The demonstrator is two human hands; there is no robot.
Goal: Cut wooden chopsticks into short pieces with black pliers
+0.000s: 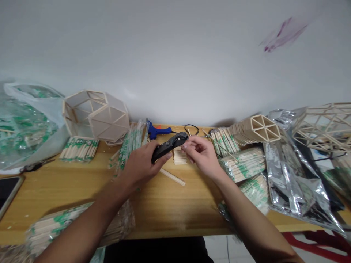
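Observation:
Over the middle of the table, my left hand [141, 163] is wrapped round a black hand tool [169, 147] with small screws along its body. Its exact kind is unclear. The tool points right, its rounded end beside the fingers of my right hand [202, 154]. Those fingers are curled into a pinch at that end, and what lies in them, if anything, is hidden. Just below the tool lies a neat row of short wooden sticks [180, 157]. A longer pair of sticks [172, 176] rests nearer to me on the wooden table [175, 208].
Behind my hands lies a blue glue gun [157, 130]. Packs of wrapped sticks [242, 164] and a silver plastic bag [290, 182] lie right. Wooden stick frames [95, 113] stand at both sides. At far left are a bag of wrappers [27, 124] and a phone [9, 193].

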